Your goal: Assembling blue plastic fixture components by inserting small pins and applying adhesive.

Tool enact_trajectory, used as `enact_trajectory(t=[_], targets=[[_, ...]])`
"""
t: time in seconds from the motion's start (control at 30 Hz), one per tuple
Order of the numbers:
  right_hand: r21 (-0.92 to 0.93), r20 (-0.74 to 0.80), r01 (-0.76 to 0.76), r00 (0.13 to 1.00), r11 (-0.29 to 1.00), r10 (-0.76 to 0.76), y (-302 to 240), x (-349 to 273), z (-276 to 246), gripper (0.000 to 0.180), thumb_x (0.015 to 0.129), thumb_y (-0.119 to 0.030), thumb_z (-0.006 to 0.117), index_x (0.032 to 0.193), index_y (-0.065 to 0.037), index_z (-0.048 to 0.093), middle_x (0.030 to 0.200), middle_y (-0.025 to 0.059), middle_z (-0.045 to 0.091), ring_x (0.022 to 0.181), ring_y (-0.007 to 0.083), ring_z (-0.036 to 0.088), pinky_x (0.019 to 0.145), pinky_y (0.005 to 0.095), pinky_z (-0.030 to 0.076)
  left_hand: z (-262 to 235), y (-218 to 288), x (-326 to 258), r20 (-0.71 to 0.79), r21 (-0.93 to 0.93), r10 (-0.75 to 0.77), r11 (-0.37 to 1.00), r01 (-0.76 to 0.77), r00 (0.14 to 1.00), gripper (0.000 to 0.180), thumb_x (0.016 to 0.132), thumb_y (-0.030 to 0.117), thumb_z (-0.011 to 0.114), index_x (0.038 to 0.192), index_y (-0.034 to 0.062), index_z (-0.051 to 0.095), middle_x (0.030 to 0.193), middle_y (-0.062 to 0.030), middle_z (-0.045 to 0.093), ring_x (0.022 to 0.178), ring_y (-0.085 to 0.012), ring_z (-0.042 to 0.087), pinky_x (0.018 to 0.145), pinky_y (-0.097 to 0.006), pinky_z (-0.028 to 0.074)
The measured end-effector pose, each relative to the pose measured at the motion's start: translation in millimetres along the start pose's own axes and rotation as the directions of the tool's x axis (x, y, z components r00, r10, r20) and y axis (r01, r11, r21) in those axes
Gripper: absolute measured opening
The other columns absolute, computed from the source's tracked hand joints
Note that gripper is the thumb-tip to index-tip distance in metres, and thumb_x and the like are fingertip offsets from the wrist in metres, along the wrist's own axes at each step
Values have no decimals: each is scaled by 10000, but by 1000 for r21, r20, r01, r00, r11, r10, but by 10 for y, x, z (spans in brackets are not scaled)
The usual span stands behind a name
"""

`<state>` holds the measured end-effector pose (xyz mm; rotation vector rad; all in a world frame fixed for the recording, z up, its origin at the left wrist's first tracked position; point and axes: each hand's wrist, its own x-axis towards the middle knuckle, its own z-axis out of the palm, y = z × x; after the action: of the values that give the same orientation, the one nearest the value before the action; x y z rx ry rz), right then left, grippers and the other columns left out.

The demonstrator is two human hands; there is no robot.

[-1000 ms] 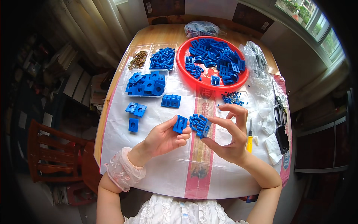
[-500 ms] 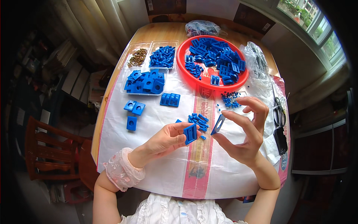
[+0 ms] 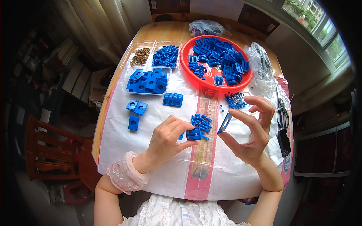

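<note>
My left hand (image 3: 168,139) pinches a blue plastic block with curved ribs (image 3: 194,133) between thumb and fingers, over the middle of the table. To its right, my right hand (image 3: 250,130) grips a thin blue square plate with a round hole (image 3: 225,122) by two opposite edges, tilted nearly edge-on. The two parts are apart. Just behind the block lies a loose pile of small blue plastic pieces (image 3: 201,122). Several holed blue plates (image 3: 133,123) lie to the left, and a short row of ribbed blue blocks (image 3: 173,100) sits farther back.
A red round basin (image 3: 183,64) full of blue parts stands at the back. Clear boxes at back left hold brass-coloured screws (image 3: 140,57), small blue pieces (image 3: 165,56) and holed plates (image 3: 147,82). Tiny blue-and-silver bits (image 3: 235,101) lie before the basin; black scissors (image 3: 282,115) lie at right.
My left hand has turned over, back of the hand now up, so the ribbed block shows a different face. My right hand still holds the plate and has shifted slightly.
</note>
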<state>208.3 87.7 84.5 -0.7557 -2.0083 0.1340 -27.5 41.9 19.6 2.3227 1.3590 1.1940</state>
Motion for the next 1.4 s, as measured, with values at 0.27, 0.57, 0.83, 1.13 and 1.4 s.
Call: enact_trajectory(t=[0.27, 0.57, 0.83, 1.13, 1.4], targets=[[-3, 16, 1, 1000, 1000, -1, -7, 7, 20, 533, 561, -155, 894, 1061, -145, 711, 1216, 101, 549, 1093, 280, 466, 792, 354, 393, -22, 4, -17, 2, 63, -12, 998, 12, 1000, 360, 678, 250, 863, 922, 66, 672, 859, -55, 680, 792, -197, 649, 681, -315, 543], [-19, 48, 5, 999, 1000, -4, -2, 4, 23, 536, 562, -157, 894, 1064, -144, 708, 1209, 102, 551, 1097, 285, 475, 797, 358, 396, -60, 47, 2, 159, -182, -291, 930, 318, 943, 371, 693, 268, 872, 921, 50, 677, 825, -59, 701, 737, -142, 663, 679, -285, 541], [-30, 124, -17, 992, 999, 21, -69, 28, 3, 496, 581, -155, 879, 1048, -132, 712, 1203, 96, 549, 1138, 299, 470, 903, 383, 408, 33, -125, -46, 659, -748, -337, -199, 633, 672, 418, 889, 288, 708, 1212, 53, 584, 1123, -39, 678, 1024, -92, 612, 873, -225, 479], [-47, 337, 77, 940, 996, -57, -146, -68, 91, 409, 654, -187, 803, 1036, -98, 685, 1239, 92, 544, 1229, 332, 452, 975, 458, 376, 166, -50, -130, 744, -662, -240, -393, 638, 624, 519, 882, 402, 664, 1265, 73, 547, 1196, -38, 638, 1114, -85, 583, 946, -231, 476], [-40, 397, 78, 916, 996, -56, -156, -98, 135, 422, 657, -201, 785, 1050, -91, 674, 1261, 90, 532, 1267, 321, 427, 969, 470, 359, 331, -134, -289, 766, -629, -216, -447, 636, 606, 436, 901, 370, 652, 1227, 88, 582, 1151, -11, 638, 1043, -74, 581, 908, -234, 474]])
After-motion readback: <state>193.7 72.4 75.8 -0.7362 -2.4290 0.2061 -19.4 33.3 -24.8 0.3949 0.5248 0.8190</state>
